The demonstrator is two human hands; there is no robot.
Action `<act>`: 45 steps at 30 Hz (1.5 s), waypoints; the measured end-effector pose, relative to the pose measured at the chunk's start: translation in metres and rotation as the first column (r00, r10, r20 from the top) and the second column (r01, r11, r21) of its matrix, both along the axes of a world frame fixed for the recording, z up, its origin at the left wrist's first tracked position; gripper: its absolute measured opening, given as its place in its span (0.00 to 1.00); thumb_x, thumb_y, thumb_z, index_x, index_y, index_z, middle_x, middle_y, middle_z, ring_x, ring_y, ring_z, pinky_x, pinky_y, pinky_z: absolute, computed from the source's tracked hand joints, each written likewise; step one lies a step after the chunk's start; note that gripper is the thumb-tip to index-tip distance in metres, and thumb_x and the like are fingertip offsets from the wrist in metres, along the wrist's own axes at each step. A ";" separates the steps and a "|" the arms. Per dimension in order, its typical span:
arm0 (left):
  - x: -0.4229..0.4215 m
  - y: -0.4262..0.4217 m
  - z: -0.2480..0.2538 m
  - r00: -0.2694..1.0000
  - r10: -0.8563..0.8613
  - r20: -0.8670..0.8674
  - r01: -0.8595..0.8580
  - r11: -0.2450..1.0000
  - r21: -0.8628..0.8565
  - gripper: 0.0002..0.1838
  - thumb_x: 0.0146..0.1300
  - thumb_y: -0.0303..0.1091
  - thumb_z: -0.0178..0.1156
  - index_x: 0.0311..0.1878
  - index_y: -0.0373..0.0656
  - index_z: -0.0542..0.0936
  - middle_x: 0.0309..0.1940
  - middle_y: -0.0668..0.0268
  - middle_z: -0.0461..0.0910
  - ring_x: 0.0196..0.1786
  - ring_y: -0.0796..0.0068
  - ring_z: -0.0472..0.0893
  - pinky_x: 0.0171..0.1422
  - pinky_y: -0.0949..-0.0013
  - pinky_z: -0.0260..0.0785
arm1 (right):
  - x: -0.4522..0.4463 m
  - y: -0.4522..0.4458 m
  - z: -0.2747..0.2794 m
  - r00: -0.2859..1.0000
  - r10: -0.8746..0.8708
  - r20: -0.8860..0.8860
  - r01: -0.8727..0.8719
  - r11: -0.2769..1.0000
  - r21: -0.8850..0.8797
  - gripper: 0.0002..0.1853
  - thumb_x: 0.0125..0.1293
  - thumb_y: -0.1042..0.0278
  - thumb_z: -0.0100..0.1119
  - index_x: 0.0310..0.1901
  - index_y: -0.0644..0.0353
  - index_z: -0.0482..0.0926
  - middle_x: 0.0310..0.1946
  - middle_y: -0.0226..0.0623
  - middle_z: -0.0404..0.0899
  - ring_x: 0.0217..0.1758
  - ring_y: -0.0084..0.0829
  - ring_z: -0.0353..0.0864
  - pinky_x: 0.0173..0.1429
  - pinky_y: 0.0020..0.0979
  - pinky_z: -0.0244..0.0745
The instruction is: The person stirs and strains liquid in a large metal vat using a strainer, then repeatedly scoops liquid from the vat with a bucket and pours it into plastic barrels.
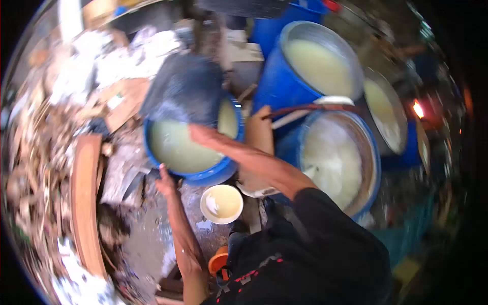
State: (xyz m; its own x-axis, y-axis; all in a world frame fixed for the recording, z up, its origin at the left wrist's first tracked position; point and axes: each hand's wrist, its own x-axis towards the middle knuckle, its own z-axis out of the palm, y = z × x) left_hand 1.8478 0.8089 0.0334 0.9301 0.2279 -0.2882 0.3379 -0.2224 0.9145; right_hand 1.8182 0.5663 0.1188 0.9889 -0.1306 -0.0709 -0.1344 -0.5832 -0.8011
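Note:
A blue tub (208, 178) holds cloudy pale liquid. My right hand (201, 136) reaches over the liquid, close to a large dark grey sheet-like thing (185, 84) that lies across the tub's far side. Blur hides the right fingers, so their grip is unclear. At the tub's near left rim is my left hand (165, 182), its fingers apart and nothing visible in them. A white bowl (222, 204) with cream-coloured liquid stands on the ground just in front of the tub.
Large blue drums (277, 76) of pale liquid stand at the right, one with a reddish-brown stick (305, 108) across its edge. An orange container (218, 262) is near my body. At left lie a curved wooden plank (86, 203) and wood scraps (38, 168).

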 end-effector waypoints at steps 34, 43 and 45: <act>0.004 -0.007 -0.013 0.991 0.037 0.132 -0.021 0.992 -0.122 0.36 0.67 0.52 0.65 0.63 0.26 0.71 0.52 0.48 0.81 0.50 0.57 0.81 0.60 0.59 0.71 | 0.016 0.025 -0.012 0.848 -0.363 -0.387 0.524 0.453 0.722 0.13 0.60 0.74 0.63 0.43 0.59 0.71 0.20 0.30 0.71 0.16 0.23 0.70 0.18 0.29 0.67; 0.018 0.003 -0.033 0.978 -0.055 0.199 0.074 0.993 -0.091 0.34 0.67 0.51 0.66 0.57 0.23 0.76 0.49 0.50 0.83 0.47 0.61 0.81 0.56 0.58 0.74 | -0.045 0.025 0.102 0.890 -0.363 -0.276 0.419 0.415 0.808 0.15 0.66 0.76 0.62 0.51 0.59 0.68 0.26 0.30 0.73 0.22 0.21 0.72 0.22 0.27 0.71; 0.016 0.000 -0.033 0.958 -0.057 0.280 0.106 0.980 -0.166 0.31 0.68 0.50 0.65 0.56 0.24 0.78 0.49 0.52 0.83 0.46 0.62 0.81 0.56 0.58 0.74 | -0.069 0.017 0.129 0.907 -0.352 -0.231 0.372 0.416 0.830 0.14 0.66 0.75 0.63 0.49 0.60 0.70 0.27 0.30 0.73 0.24 0.21 0.73 0.23 0.26 0.71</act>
